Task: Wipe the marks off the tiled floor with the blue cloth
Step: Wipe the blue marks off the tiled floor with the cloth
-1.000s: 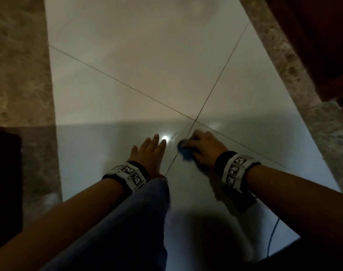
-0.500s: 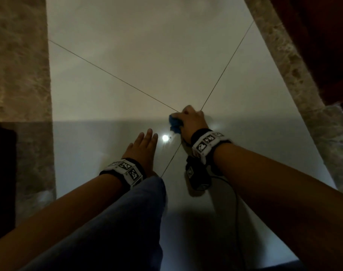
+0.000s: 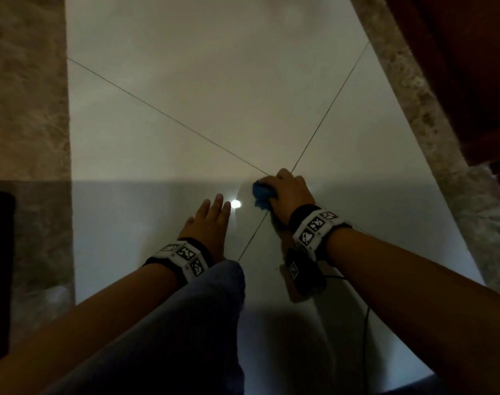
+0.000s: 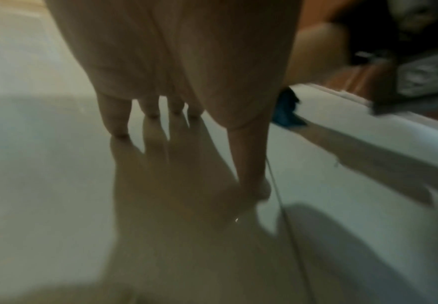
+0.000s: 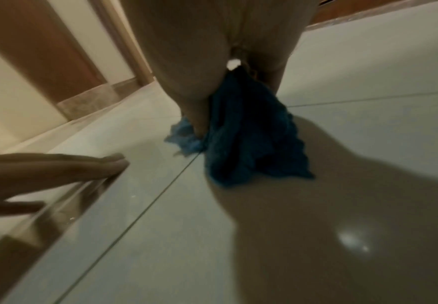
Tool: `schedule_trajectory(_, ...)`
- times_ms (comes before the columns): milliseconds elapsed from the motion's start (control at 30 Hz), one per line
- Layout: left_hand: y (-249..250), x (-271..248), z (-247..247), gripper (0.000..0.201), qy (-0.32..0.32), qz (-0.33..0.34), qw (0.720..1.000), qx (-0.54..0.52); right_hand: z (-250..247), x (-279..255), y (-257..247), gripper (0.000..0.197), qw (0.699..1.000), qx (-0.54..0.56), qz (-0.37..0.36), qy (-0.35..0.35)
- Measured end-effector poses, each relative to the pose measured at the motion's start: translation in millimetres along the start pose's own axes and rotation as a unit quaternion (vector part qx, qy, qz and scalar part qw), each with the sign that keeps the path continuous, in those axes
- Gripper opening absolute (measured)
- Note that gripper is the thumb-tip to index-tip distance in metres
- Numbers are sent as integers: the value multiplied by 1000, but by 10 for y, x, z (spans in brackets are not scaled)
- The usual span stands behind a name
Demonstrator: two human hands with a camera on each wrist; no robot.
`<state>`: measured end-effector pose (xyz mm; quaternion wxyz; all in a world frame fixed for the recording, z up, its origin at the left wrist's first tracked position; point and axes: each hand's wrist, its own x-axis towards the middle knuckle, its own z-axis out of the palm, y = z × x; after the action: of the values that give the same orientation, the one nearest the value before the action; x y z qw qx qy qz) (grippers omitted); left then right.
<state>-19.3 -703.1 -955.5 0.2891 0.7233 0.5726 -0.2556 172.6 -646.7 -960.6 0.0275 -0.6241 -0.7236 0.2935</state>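
My right hand [image 3: 287, 192] grips the bunched blue cloth [image 3: 261, 195] and presses it on the pale glossy tiled floor [image 3: 214, 95], just below where the grout lines cross. From the right wrist the cloth [image 5: 249, 139] hangs under my palm and touches the tile. My left hand [image 3: 207, 223] lies flat on the floor beside it, fingers straight and spread, seen from the left wrist as the fingers [image 4: 116, 119] resting on the tile. The cloth [image 4: 286, 113] shows at that view's right. No marks stand out in the dim light.
A bright lamp reflection [image 3: 236, 204] glints between my hands. My knee in blue jeans [image 3: 186, 323] rests below the left wrist. Mottled stone borders [image 3: 26, 109] run along both sides, with dark wood [image 3: 471, 67] at the right. A cable [image 3: 365, 323] trails from the right wrist camera.
My right hand slid the cloth away from me along the grout line to the tile crossing, then stayed about there. The left hand kept its place flat on the floor.
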Motion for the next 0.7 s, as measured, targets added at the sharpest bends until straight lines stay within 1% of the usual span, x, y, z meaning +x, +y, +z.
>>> schedule_trajectory(33, -9, -4, 4, 117, 10, 4, 1000, 5, 29, -1, -2, 38, 1000, 2, 3, 14)
schedule_trajectory(67, -16, -24, -7, 117, 12, 6, 1000, 8, 57, -46, -17, 38, 1000, -5, 3, 13)
schedule_trajectory(133, -21, -38, -34, 120, 14, 4, 1000, 17, 136, -198, -41, 40, 999, -28, -22, -20)
schedule_trajectory(200, 6, -7, -84, 124, 27, 10, 999, 41, 104, -344, -20, 40, 995, -57, -52, -63)
schedule_trajectory(233, 21, 15, -121, 125, 34, 16, 998, 51, 76, -357, 6, 39, 993, -71, -67, -65)
schedule_trajectory(267, 29, 41, -161, 125, 40, 23, 997, 57, 51, -334, 36, 38, 994, -65, -69, -52)
schedule_trajectory(300, 37, 68, -205, 126, 44, 29, 997, 59, 16, -281, 55, 36, 998, -31, -42, -31)
schedule_trajectory(367, 52, 125, -289, 127, 42, 35, 997, 58, -13, -150, 78, 33, 999, 29, 37, 19)
schedule_trajectory(400, 61, 149, -321, 127, 38, 37, 997, 56, -10, -111, 64, 34, 997, 18, 59, 35)
schedule_trajectory(433, 67, 166, -339, 127, 32, 38, 997, 55, -5, -109, 33, 37, 997, -13, 66, 34)
schedule_trajectory(500, 61, 195, -327, 129, 19, 38, 998, 53, 41, -190, -12, 40, 998, -53, 37, 9)
schedule_trajectory(567, 32, 233, -302, 130, 16, 37, 997, 60, 53, -296, -18, 40, 996, -74, -16, -39)
schedule_trajectory(633, 17, 260, -298, 131, 18, 39, 997, 65, -8, -312, 23, 40, 988, -112, -58, -89)
schedule_trajectory(667, 17, 264, -310, 131, 21, 41, 997, 66, -70, -264, 42, 39, 986, -124, -62, -90)
schedule_trajectory(700, 15, 262, -330, 131, 24, 42, 996, 69, -139, -205, 55, 38, 988, -121, -58, -74)
